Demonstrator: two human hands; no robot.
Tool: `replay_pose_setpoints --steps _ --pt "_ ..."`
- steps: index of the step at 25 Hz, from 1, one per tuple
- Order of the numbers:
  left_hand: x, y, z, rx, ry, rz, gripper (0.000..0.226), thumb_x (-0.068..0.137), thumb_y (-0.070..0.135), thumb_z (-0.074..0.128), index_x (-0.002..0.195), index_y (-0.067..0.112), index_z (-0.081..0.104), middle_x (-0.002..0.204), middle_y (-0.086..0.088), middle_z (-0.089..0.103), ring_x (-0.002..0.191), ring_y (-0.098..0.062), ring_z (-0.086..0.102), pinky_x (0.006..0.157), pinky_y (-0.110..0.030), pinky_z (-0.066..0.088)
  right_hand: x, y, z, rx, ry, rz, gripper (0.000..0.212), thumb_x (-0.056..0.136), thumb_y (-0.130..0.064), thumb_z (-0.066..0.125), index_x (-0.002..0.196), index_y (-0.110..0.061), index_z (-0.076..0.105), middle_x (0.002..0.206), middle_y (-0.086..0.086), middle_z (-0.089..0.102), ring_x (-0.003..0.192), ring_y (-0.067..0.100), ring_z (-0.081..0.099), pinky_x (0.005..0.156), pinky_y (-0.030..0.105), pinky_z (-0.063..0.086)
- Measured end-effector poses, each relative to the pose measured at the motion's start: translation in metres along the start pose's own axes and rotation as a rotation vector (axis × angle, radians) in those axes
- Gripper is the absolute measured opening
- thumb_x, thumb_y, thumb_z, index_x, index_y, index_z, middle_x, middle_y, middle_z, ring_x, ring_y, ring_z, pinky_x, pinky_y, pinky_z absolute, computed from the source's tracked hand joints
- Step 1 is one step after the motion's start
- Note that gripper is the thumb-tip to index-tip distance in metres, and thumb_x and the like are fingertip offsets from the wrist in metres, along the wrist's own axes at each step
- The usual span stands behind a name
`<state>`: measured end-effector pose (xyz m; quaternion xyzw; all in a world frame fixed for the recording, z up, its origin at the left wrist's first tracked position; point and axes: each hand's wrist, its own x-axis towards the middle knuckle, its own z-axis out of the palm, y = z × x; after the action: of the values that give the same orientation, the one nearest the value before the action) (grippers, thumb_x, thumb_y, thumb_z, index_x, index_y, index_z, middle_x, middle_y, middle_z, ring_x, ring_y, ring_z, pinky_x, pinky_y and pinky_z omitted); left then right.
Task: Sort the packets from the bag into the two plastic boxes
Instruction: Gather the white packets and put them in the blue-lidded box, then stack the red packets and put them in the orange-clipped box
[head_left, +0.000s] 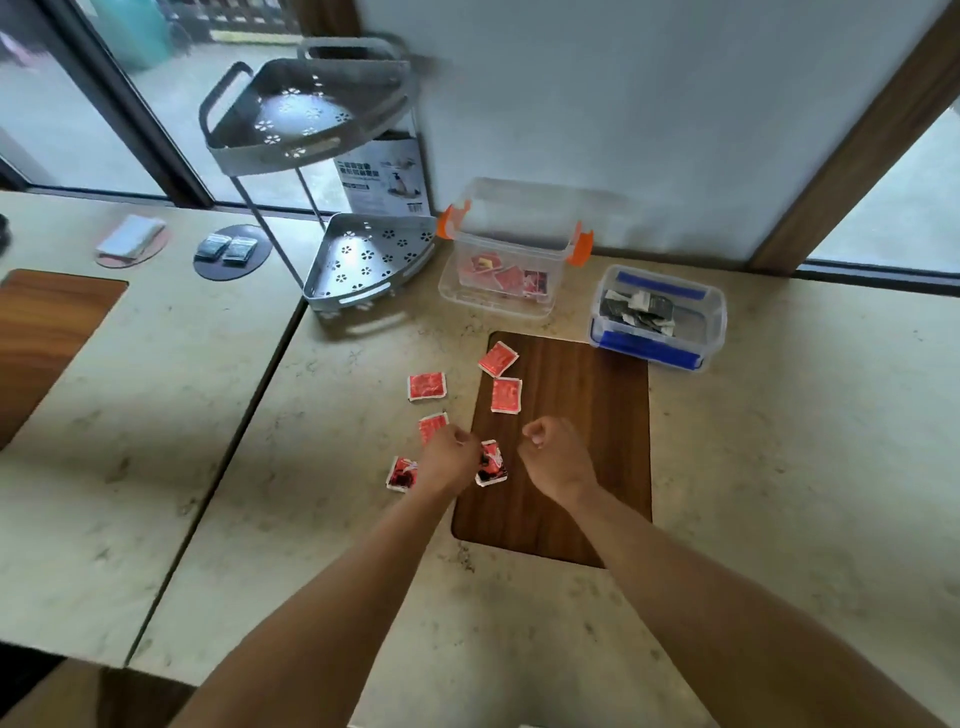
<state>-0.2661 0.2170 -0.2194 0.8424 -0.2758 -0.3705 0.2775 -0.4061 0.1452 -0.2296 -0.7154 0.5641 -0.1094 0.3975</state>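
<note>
Several red packets lie loose on the table: one (427, 386) on the stone top, two (498, 358) (506, 395) on the wooden inlay (587, 441). My left hand (449, 460) is curled over three more packets (432, 426) (401, 474) (491, 462), touching them; whether it grips one is hidden. My right hand (553, 457) is a fist above the inlay, with nothing seen in it. The clear box with orange clips (524, 249) holds red packets. The clear box with blue clips (711, 312) holds black and white packets. No bag is in view.
A grey two-tier corner rack (363, 260) stands left of the orange-clipped box, with a printed carton (384, 176) behind it. On the left table, two dark packets (228, 248) lie on a black coaster and a white cloth (130, 236) on a pink one.
</note>
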Motion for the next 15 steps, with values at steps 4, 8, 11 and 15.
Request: replay_pose_setpoints --steps 4,8,11,15 --pt "-0.002 -0.032 -0.017 -0.041 0.019 -0.068 0.023 0.092 0.02 0.052 0.099 0.004 0.066 0.096 -0.018 0.073 0.093 -0.035 0.068 0.077 -0.039 0.054 -0.007 -0.008 0.03 -0.066 -0.083 0.059 0.021 0.09 -0.02 0.067 0.11 -0.013 0.068 0.114 0.008 0.068 0.094 0.019 0.065 0.078 0.03 0.053" --pt "0.004 -0.052 -0.018 -0.19 -0.035 -0.146 0.019 0.09 0.016 0.05 0.092 0.002 0.064 0.084 -0.018 0.072 0.079 -0.033 0.071 0.08 -0.049 0.061 -0.01 -0.006 0.046 -0.25 -0.168 0.098 0.034 0.093 -0.032 0.063 0.118 -0.009 0.064 0.117 0.012 0.065 0.099 0.028 0.065 0.078 0.036 0.054" --pt "0.006 -0.063 -0.016 -0.396 -0.074 -0.215 0.017 0.091 0.006 0.047 0.078 0.004 0.058 0.074 -0.019 0.064 0.065 -0.028 0.063 0.07 -0.045 0.057 -0.008 -0.006 0.053 -0.304 -0.145 0.167 0.043 0.093 -0.04 0.062 0.124 -0.011 0.057 0.123 0.011 0.058 0.107 0.03 0.062 0.079 0.035 0.049" --pt "0.008 -0.073 -0.014 -0.467 -0.08 -0.271 0.023 0.096 0.006 0.047 0.077 0.007 0.06 0.08 -0.019 0.069 0.069 -0.03 0.067 0.071 -0.043 0.061 -0.004 -0.013 0.062 -0.335 -0.095 0.184 0.043 0.089 -0.038 0.069 0.119 -0.012 0.055 0.123 0.009 0.055 0.107 0.029 0.062 0.083 0.039 0.053"
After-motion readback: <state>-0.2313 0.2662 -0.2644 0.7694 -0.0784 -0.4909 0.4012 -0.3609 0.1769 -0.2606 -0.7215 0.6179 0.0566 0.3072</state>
